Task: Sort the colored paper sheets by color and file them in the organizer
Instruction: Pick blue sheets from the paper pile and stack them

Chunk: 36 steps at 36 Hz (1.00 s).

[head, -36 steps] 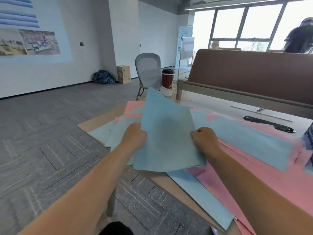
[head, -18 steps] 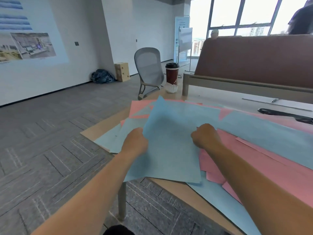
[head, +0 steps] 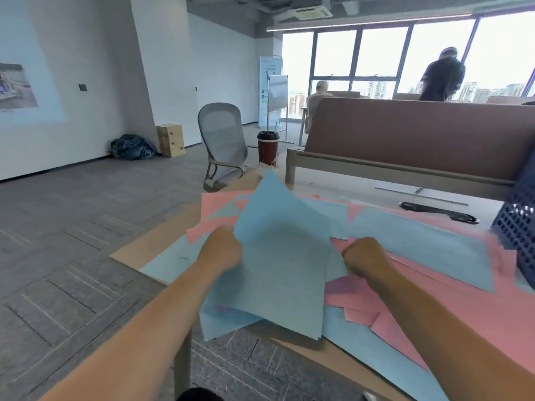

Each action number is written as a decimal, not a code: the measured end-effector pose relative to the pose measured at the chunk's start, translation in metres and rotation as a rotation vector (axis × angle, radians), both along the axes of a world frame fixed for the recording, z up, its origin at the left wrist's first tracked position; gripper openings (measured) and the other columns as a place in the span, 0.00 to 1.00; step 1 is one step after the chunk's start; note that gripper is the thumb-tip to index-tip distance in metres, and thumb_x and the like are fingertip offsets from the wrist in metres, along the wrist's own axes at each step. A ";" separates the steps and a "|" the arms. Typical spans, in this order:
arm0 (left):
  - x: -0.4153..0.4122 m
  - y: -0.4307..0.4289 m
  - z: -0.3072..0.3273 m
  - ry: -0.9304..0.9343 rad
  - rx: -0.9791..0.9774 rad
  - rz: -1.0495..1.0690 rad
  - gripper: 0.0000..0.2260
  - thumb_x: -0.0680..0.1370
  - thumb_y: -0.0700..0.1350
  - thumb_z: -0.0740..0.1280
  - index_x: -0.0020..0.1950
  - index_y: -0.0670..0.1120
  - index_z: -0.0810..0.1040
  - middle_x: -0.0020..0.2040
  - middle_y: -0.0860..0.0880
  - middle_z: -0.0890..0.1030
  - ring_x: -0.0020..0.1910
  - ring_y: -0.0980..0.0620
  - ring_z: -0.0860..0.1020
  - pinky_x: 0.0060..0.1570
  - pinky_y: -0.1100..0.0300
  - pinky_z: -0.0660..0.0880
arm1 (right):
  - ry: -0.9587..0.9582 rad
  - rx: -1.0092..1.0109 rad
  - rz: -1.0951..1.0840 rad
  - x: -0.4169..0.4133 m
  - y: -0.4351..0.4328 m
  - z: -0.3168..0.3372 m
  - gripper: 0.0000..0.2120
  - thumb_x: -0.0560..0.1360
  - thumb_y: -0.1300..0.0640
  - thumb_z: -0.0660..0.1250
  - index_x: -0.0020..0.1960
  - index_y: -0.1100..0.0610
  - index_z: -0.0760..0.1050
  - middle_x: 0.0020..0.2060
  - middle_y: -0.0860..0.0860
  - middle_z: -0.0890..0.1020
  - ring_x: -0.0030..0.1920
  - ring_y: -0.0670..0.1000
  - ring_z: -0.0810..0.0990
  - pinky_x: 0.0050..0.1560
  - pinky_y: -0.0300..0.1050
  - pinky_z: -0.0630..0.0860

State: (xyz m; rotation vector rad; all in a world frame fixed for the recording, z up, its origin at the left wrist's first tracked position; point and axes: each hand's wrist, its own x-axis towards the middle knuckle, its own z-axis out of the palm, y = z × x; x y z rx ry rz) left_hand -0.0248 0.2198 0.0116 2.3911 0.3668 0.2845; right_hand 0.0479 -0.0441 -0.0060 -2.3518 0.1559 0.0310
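Right now we have the blue sheets lifted between our hands. The bundle is tilted up, its long axis running away from us, its near edge hanging past the table and its far corner raised. Our left hand grips the bundle's left edge, the fingers curled round it and hidden behind the paper. Our right hand is balled just beside the right edge; we cannot tell whether it pinches a sheet. Pink sheets lie spread beneath and to the right of that hand, with loose blue ones among them. What we take to be the organizer, a dark mesh basket, stands well off to the right of the right hand. That hand is the nearer one, so we judge that filing means carrying the bundle rightward over the pink sheets.
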 end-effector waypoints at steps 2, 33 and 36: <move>0.004 -0.002 0.002 -0.008 -0.019 -0.043 0.15 0.75 0.34 0.59 0.56 0.44 0.81 0.54 0.48 0.81 0.53 0.47 0.77 0.48 0.60 0.71 | -0.033 -0.102 0.019 -0.002 -0.014 0.007 0.13 0.78 0.64 0.58 0.54 0.60 0.81 0.52 0.57 0.83 0.52 0.57 0.81 0.40 0.42 0.74; 0.007 -0.108 0.006 0.251 0.140 -0.262 0.15 0.77 0.37 0.58 0.60 0.41 0.79 0.60 0.43 0.79 0.56 0.42 0.78 0.55 0.52 0.75 | -0.074 0.476 -0.378 -0.040 -0.098 0.013 0.19 0.67 0.59 0.65 0.55 0.66 0.70 0.38 0.55 0.74 0.36 0.54 0.74 0.37 0.47 0.73; 0.002 -0.115 0.005 0.241 0.187 -0.232 0.16 0.79 0.38 0.59 0.65 0.42 0.76 0.66 0.42 0.76 0.62 0.42 0.76 0.60 0.53 0.73 | -0.069 0.562 -0.351 -0.049 -0.105 0.006 0.26 0.61 0.56 0.66 0.56 0.68 0.74 0.40 0.57 0.81 0.38 0.57 0.80 0.42 0.56 0.82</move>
